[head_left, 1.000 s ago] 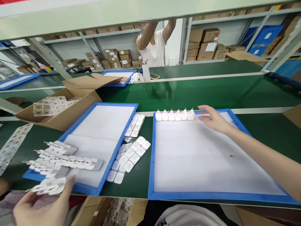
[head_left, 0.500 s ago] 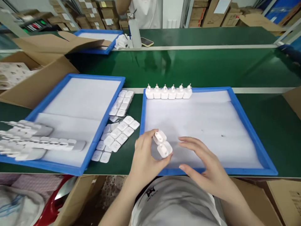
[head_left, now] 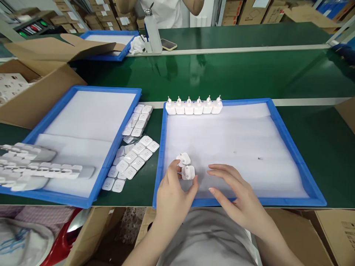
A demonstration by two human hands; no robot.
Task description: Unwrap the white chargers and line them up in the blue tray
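Note:
Two small white plug adapters [head_left: 188, 172] sit between the thumb and fingers of my left hand [head_left: 173, 190], over the near left part of the right-hand blue-rimmed tray [head_left: 235, 144]. Their flat faces with small holes are turned up toward me. My right hand [head_left: 238, 195] hovers beside them above the same tray, fingers apart, holding nothing. Along that tray's far left edge stands a row of white plug adapters [head_left: 193, 107], pins pointing up. Left of the tray, several white adapters [head_left: 135, 157] lie in close groups on the green table.
Another blue-rimmed tray [head_left: 83, 112] at left carries stacked rows of white pieces [head_left: 52, 171]. Behind it stands an open cardboard box [head_left: 52, 87]. A bottle [head_left: 152, 33] and a phone [head_left: 168, 44] rest farther back, and a person [head_left: 163, 13] is across the table.
My left hand has turned the two adapters so their flat faces show, lowering them slightly. My right hand stays open nearby. The view has shifted a little, and the person opposite shows more.

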